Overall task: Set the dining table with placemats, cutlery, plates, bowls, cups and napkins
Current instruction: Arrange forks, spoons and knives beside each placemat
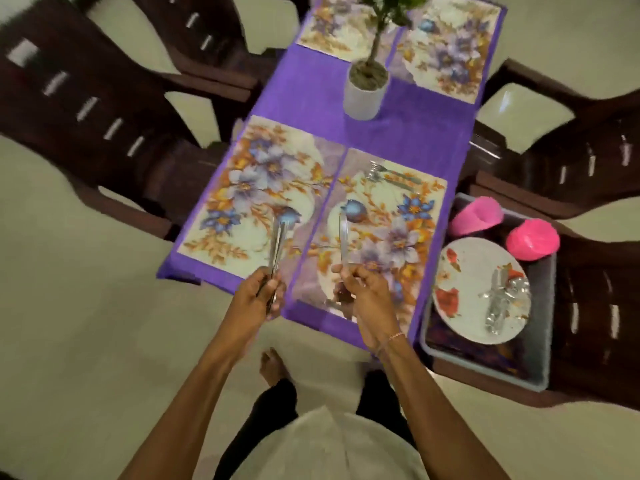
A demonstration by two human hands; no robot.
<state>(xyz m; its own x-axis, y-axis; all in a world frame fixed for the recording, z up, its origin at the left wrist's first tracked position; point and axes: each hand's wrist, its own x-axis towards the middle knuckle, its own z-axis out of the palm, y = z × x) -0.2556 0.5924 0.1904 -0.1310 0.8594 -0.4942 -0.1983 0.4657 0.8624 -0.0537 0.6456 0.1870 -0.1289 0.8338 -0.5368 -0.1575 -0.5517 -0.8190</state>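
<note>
Cutlery is in both hands at the near end of the table. The left hand [258, 294] is curled around the handles of a small bundle of metal pieces [278, 237], whose tips reach over the inner edge of the near left placemat [249, 181]. Motion blur hides which pieces they are. The right hand [363, 289] pinches a knife [343, 237] by its handle, blade pointing away from the person, over the near right placemat [391, 233].

At the far edge of that mat lie a fork and one more blurred piece [379, 173], side by side with their handles pointing right. Two more floral placemats, the far left [329, 27] and the far right [450, 53], lie at the other end. All four rest on a purple tablecloth [408, 129]. A small plant in a white pot [363, 98] stands in the middle, between the two pairs of mats.

Just beside the table on the right, a grey tub [485, 365] sits on a dark brown chair [595, 306]. It holds a flowered plate [464, 271] with shiny cutlery [500, 299] lying on top, and two pink cups [474, 216] on their sides behind it. More dark chairs [86, 112] stand around the table on a pale floor [86, 323].
</note>
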